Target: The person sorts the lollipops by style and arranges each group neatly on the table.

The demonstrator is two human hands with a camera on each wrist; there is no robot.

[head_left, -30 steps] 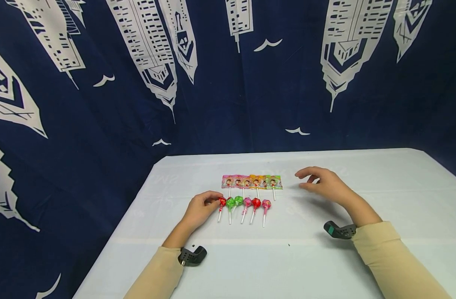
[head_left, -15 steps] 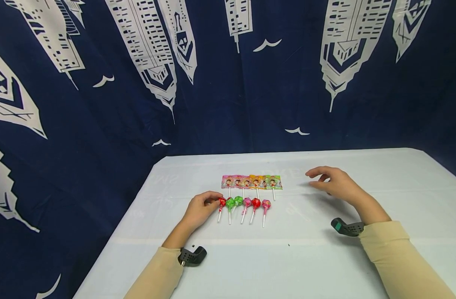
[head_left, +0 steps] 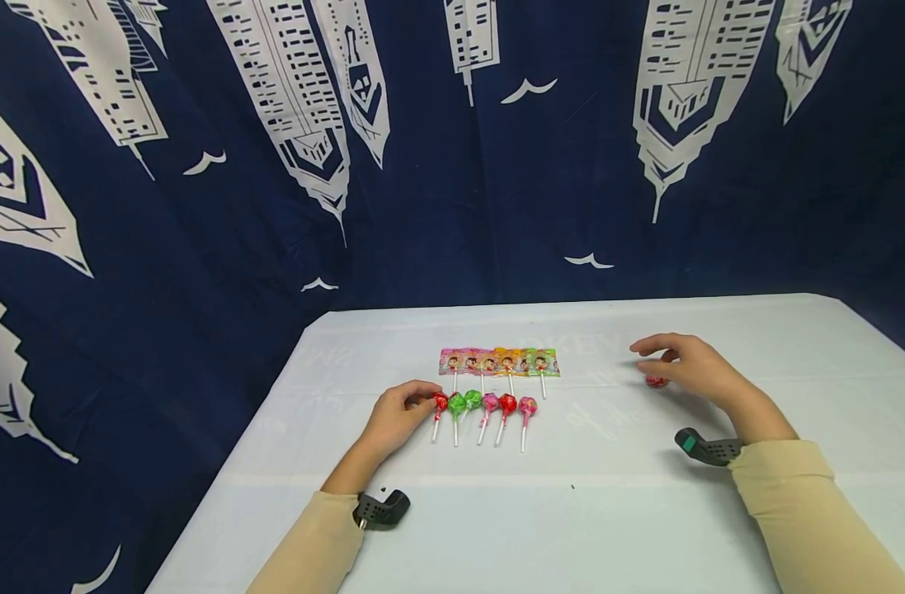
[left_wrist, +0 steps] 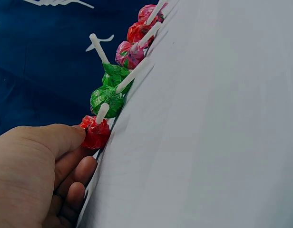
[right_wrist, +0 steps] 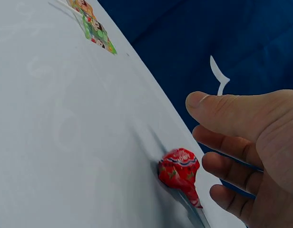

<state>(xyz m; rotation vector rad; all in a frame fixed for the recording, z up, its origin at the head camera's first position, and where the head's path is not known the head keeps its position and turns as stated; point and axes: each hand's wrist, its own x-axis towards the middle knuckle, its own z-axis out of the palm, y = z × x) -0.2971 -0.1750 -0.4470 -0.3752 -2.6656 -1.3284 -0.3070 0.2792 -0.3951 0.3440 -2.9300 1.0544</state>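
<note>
My left hand [head_left: 396, 419] pinches the red-wrapped head of a lollipop [left_wrist: 95, 133] between thumb and fingers, at the left end of a row on the table. Beside it in that row lie green lollipops [left_wrist: 106, 100], then pink and red ones [head_left: 507, 404], sticks toward me. Over to the right, my right hand [head_left: 690, 363] hovers above the table with thumb and fingers apart, holding nothing. Another red lollipop [right_wrist: 179, 168] lies close to its fingers; in the head view this hand partly covers it.
Behind the row lies a line of flat lollipops in pink, orange and green wrappers [head_left: 509, 361], overlapping, sticks toward me. The white tabletop [head_left: 497, 528] ends at a dark blue curtain [head_left: 437, 206] with white printed buildings.
My right hand has moved to the right, and a red lollipop now shows beneath its fingers. The left hand stays at the red lollipop; the row has not moved.
</note>
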